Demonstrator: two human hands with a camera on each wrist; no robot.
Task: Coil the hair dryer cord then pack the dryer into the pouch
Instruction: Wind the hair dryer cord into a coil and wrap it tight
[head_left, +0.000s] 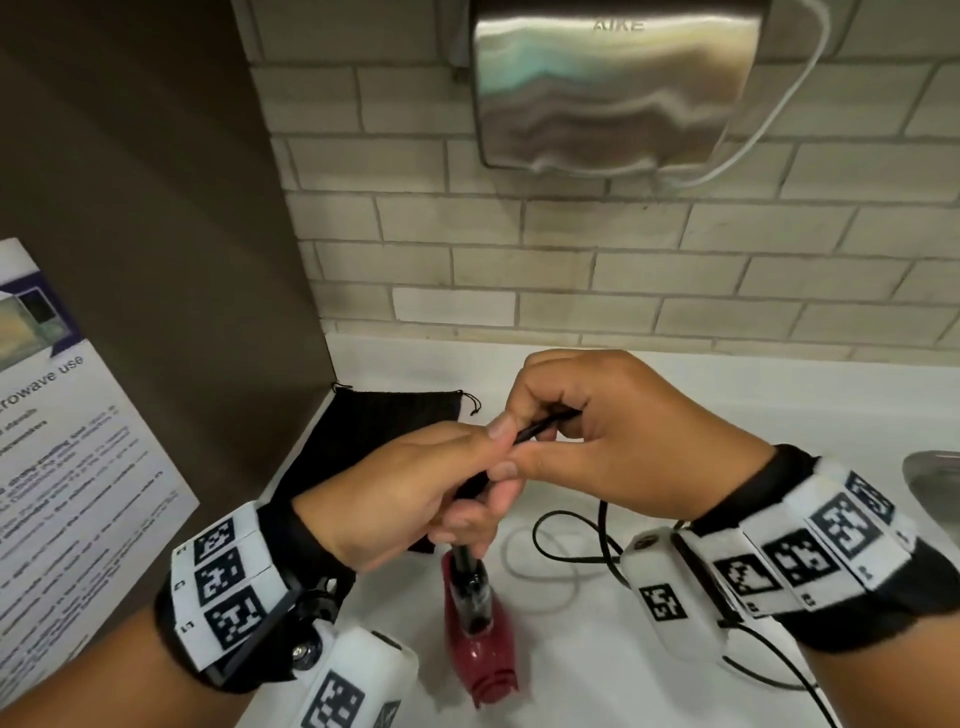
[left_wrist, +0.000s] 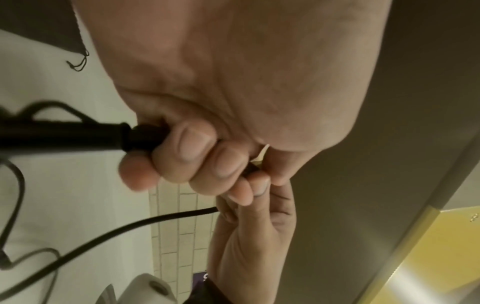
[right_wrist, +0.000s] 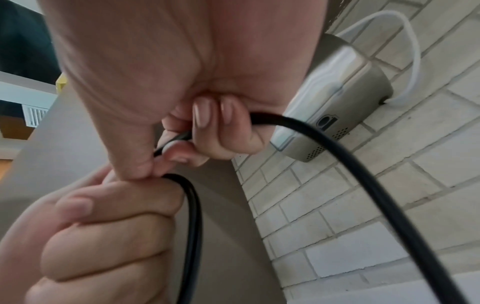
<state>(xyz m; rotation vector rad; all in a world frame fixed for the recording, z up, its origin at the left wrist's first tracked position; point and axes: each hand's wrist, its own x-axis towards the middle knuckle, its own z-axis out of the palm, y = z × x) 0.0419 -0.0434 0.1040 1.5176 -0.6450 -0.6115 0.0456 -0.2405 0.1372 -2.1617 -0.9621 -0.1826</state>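
The red hair dryer (head_left: 480, 642) hangs nose-down below my left hand (head_left: 483, 467), over the white counter (head_left: 675, 374). That hand grips the black cord collar (left_wrist: 145, 137) at the end of the dryer's handle (left_wrist: 64, 135). Just above it, my right hand (head_left: 535, 431) pinches the black cord (right_wrist: 363, 174) between thumb and fingers (right_wrist: 202, 115). A short bend of cord (right_wrist: 192, 216) runs between the two fists. The rest of the cord (head_left: 571, 551) lies in loose loops on the counter. The black drawstring pouch (head_left: 395, 415) lies flat behind my left hand.
A steel hand dryer (head_left: 613, 88) with a white cable hangs on the tiled wall ahead. A brown partition (head_left: 156, 234) with a printed notice (head_left: 67, 467) closes off the left side. A metal sink edge (head_left: 935, 478) shows at the far right.
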